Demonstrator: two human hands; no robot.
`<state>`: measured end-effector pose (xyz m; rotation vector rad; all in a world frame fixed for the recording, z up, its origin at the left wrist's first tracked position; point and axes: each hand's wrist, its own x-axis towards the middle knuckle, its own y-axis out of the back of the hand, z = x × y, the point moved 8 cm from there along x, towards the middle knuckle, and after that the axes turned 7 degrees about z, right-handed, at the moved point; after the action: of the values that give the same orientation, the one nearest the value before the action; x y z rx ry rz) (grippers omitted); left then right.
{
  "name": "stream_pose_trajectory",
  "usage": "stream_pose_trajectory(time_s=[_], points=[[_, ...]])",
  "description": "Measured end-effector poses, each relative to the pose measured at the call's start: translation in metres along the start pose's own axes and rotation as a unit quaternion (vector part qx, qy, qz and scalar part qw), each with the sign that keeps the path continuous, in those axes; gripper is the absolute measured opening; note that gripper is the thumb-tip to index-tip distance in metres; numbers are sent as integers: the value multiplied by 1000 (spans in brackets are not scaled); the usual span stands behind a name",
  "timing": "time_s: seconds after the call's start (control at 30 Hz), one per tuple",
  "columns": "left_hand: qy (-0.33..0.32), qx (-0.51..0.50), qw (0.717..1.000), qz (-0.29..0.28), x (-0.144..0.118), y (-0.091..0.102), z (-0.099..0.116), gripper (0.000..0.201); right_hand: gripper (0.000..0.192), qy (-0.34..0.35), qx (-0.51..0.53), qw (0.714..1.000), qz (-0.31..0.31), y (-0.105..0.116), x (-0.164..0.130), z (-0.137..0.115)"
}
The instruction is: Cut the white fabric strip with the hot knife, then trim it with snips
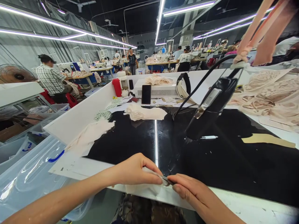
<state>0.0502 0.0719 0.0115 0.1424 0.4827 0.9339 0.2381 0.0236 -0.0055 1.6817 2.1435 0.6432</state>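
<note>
My left hand (134, 171) is closed on a pale cream piece of fabric (144, 188) at the front edge of the table. Part of the fabric hangs down below my fingers. My right hand (192, 190) pinches a small dark metal tool (168, 180), perhaps thread snips, whose tip meets the fabric at my left fingertips. My fingers cover most of the tool, so its exact kind is unclear. Beyond my hands, a stack of cream fabric pieces (144, 112) lies on the black table surface (224, 168). More cream pieces (93, 132) lie at the left.
A black device (211, 107) with a cable hangs from pink fabric strips (261, 34) at right. Near it lie a white pen (209, 137) and a tan strip (268, 140). A phone (146, 94) stands at the back. A clear plastic bin (30, 177) is at left. People work beyond.
</note>
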Motion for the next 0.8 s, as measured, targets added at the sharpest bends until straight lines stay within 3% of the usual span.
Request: stream_pose_trajectory(time_s=[0.13,0.4,0.8], points=[[-7,-1,1000,1,0,0,2,32,83,-35,85,995,-45,-6,0,2],[-13,3,1000,-4,0,0,3,34,77,-40,72,994,-67,-13,5,8],[-12,16,1000,1,-1,-1,2,36,60,-6,37,999,-35,-10,-1,11]])
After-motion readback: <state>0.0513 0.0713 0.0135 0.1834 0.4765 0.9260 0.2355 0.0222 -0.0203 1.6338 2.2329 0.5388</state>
